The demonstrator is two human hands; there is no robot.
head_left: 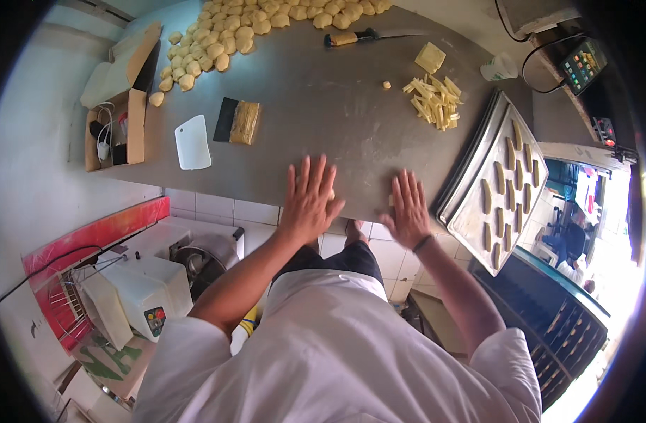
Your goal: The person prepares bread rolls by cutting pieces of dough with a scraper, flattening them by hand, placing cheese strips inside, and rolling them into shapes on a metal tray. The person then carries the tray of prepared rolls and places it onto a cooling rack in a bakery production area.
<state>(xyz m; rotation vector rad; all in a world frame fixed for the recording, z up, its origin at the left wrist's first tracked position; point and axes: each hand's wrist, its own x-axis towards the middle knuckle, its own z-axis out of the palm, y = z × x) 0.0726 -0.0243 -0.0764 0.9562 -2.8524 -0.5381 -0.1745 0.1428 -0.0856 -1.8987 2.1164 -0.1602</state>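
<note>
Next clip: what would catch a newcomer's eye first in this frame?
Two flat hands, the left hand and the right hand, press down at the near edge of a grey steel table, each apparently on a small piece of dough. At the far end lies a big heap of dough balls beside a knife. To the right sits a baking tray lined with shaped dough pieces, with butter sticks behind it.

I see bright daylight glare blowing out the lower right; the fisheye bends edges, with a dark vignette rim.
</note>
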